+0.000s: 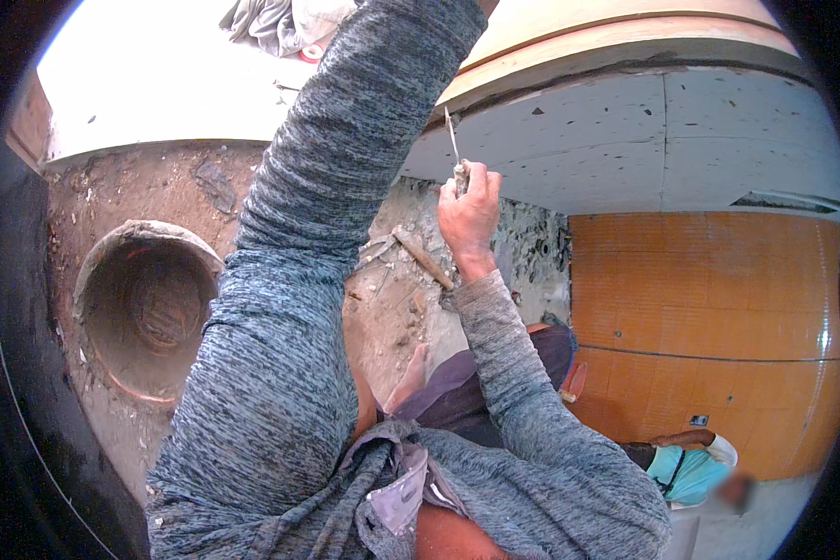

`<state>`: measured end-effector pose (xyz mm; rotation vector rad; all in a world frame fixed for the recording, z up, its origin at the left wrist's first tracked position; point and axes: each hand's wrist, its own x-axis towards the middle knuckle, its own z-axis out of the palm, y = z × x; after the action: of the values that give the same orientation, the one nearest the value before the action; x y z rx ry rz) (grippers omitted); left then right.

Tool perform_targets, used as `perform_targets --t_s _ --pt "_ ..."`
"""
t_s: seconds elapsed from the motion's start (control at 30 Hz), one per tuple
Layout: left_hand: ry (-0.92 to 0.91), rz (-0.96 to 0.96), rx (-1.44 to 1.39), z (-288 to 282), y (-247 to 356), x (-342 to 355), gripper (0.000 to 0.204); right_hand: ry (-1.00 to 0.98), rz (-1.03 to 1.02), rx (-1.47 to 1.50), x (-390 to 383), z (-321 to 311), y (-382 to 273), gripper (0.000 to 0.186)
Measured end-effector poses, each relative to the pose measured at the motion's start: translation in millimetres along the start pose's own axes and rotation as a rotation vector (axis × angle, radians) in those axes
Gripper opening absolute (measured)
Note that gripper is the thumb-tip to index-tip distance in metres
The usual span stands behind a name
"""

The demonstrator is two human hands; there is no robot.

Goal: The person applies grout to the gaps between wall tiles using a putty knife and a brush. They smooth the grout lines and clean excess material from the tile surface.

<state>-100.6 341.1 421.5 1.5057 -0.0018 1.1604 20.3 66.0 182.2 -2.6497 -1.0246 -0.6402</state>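
Observation:
My right hand (pixel 470 210) is closed around the handle of a small trowel (pixel 453 133), whose thin pointed blade is seen nearly edge-on. The blade points up toward the lower edge of a ledge (pixel 551 89); I cannot tell whether it touches. My left arm (pixel 331 168) stretches across the view and past the top edge, with only a sliver of skin at the cuff showing. The left hand itself is out of the picture. Below my right hand, a tool with a wooden handle (pixel 424 257) lies on the rubble-strewn ground.
A round, mortar-crusted basin (pixel 149 308) stands on the dirt floor at left. Grey speckled panels (pixel 616 140) line the upper right, above an orange tiled surface (pixel 700 280). Another person in a turquoise shirt (pixel 691 474) is at lower right. Grey cloth (pixel 271 23) lies at the top.

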Motion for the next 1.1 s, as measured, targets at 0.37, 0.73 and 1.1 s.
perform_targets --t_s 0.37,0.73,1.1 --pt "-0.044 -0.086 -0.137 4 10 -3 0.021 0.061 -0.044 -0.057 31 -59 -4 0.031" --pt "-0.021 0.209 -0.124 18 -26 19 0.023 0.223 -0.098 -0.070 68 -122 -15 0.027" --pt "0.141 0.628 0.144 40 -46 36 0.022 -0.036 0.054 0.342 91 -148 39 0.039"
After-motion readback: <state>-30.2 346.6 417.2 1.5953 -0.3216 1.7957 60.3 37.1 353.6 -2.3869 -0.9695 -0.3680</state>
